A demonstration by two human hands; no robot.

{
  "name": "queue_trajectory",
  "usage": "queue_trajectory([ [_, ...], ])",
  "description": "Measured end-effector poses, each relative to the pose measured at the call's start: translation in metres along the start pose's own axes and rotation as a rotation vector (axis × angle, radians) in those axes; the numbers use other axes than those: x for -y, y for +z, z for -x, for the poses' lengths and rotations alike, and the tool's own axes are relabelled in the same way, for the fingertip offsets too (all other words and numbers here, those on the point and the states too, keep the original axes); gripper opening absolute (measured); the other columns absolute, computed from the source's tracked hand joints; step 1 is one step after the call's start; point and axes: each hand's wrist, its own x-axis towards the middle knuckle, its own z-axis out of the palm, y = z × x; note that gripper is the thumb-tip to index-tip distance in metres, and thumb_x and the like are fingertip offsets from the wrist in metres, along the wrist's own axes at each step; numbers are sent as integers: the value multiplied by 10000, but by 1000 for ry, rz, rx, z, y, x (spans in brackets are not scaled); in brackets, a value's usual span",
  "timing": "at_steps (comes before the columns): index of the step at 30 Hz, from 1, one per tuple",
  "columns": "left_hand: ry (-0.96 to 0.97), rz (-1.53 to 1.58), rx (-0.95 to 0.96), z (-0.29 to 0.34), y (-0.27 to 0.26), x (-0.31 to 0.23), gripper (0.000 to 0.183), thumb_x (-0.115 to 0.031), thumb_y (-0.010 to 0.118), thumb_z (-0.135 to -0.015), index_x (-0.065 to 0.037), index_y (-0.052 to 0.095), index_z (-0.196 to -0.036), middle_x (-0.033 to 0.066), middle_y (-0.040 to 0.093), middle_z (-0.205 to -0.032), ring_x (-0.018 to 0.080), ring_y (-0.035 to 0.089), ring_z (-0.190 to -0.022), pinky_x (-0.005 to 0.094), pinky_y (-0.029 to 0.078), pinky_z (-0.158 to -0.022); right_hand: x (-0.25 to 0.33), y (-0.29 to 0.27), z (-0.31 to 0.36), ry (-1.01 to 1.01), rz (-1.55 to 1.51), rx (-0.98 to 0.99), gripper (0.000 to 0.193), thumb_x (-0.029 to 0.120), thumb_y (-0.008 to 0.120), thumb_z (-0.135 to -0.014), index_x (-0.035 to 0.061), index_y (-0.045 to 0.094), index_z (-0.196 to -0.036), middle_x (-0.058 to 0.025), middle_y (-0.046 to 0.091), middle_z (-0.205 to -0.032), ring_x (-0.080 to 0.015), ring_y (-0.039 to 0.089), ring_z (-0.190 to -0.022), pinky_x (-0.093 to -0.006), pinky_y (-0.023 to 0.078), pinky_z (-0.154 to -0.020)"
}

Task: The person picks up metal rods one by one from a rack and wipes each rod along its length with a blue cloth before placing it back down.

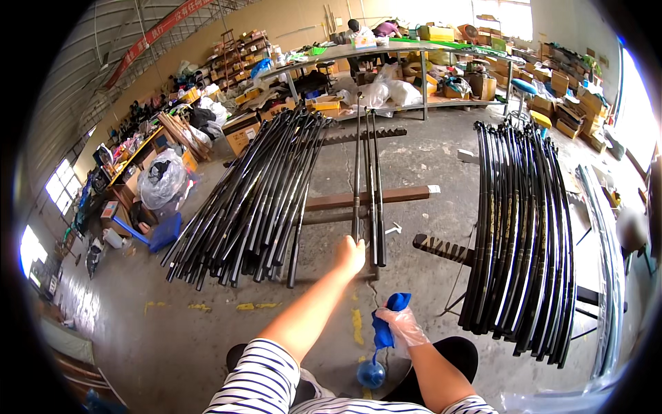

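Note:
My left hand (350, 256) reaches forward, its fingers closed around the lower end of a long black fishing rod (357, 183). Beside that rod, on the right, a few more black rods (379, 228) lie side by side. My right hand (405, 326), in a clear plastic glove, grips a bunched blue cloth (383, 332) in front of my body. Below the cloth is a round, translucent blue object (371, 374) near my knees; I cannot tell whether they are joined.
A thick bundle of black rods (258, 200) rests on supports at left, another (524, 234) at right. A brown beam (407, 194) crosses under the middle rods. A blue dustpan (165, 232) stands left. Behind are a long workbench (386, 48), boxes and a person (387, 29).

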Motion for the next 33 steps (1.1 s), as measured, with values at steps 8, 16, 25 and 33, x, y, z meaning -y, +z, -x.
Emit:
queue_trajectory([
  [8,-13,-7,-28,-25,24,5,380,-314,537,-853,64,539,-886,266,598,-889,398,586,-854,450,454,-754,23,10,3,72,-64,11,177,91,671,-682,61,547,-805,-24,553,-700,-129,542,-608,-285,457,-550],
  [16,137,-175,47,2,-27,9,463,-399,490,-872,14,551,-1073,233,561,-1033,373,542,-972,418,436,-850,12,9,-6,30,-73,-15,182,43,669,-688,61,532,-806,-26,540,-676,-143,543,-587,-304,472,-532],
  [25,63,-593,-530,-5,-251,99,247,-231,671,-744,-49,610,-901,153,562,-945,311,567,-892,404,465,-760,10,10,0,9,-34,-42,226,35,673,-675,75,524,-841,-29,537,-701,-149,531,-575,-295,457,-508],
  [33,-210,-474,-256,-28,-271,163,303,-255,656,-769,-56,584,-986,152,601,-1019,314,562,-999,402,464,-842,-9,3,-4,-38,39,-84,211,25,658,-650,68,522,-805,-32,526,-679,-157,526,-558,-303,459,-501],
])
